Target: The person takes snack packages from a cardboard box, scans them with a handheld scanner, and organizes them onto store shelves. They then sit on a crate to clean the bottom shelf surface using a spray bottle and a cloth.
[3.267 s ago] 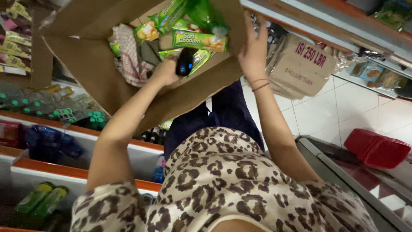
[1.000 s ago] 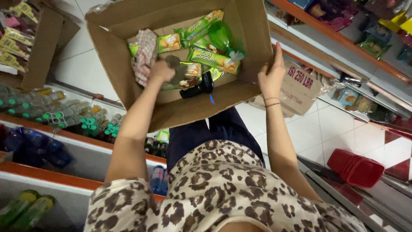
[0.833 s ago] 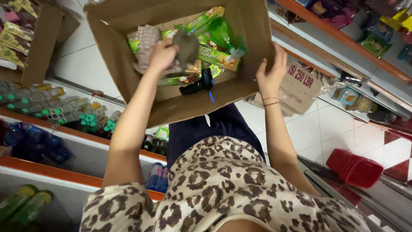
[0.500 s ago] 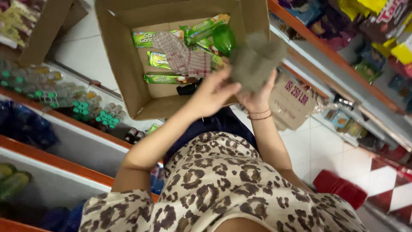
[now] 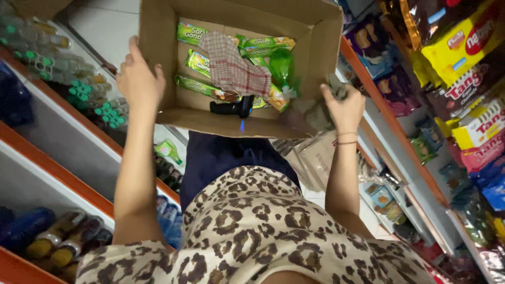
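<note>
Cardboard box point(image 5: 315, 47): our left hand point(image 5: 139, 79) grips its wall, fingers curled; right hand point(image 5: 344, 108) clutches a grey cloth point(image 5: 318, 113) at its corner.

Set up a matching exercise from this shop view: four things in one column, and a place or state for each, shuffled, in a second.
Things:
1. checked cloth
2. left hand
3. right hand
4. black tool

Places or states:
A. gripping a grey rag at the right corner of the cardboard box
B. draped over green snack packets
C. lying near the box's front wall
D. on the box's left wall

Pairs: 1-B, 2-D, 3-A, 4-C
</note>
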